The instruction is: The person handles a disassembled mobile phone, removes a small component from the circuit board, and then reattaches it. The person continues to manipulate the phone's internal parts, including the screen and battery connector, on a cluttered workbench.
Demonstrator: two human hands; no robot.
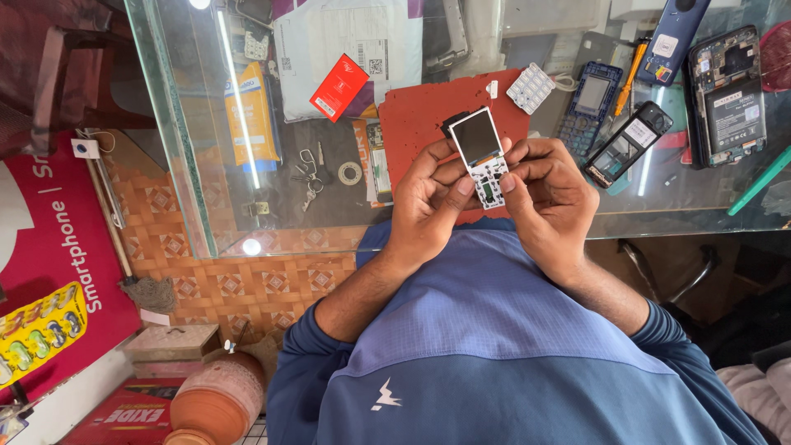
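Both my hands hold a bare phone circuit board [484,161] with a small screen at its top and a white keypad area below. My left hand [428,202] grips its left edge, thumb on the lower part. My right hand [548,194] grips the right edge, thumb touching the white keypad area. The board hovers over a red work mat [420,124] on the glass counter [214,189]. A white rubber keypad [530,87] lies just beyond the mat.
A blue phone housing [589,103], an open black phone [626,144], an orange-handled screwdriver [632,70] and two larger opened phones [729,95] lie right. Under the glass are keys [309,177], a red box [339,86] and packages. A clay pot [216,400] stands on the floor.
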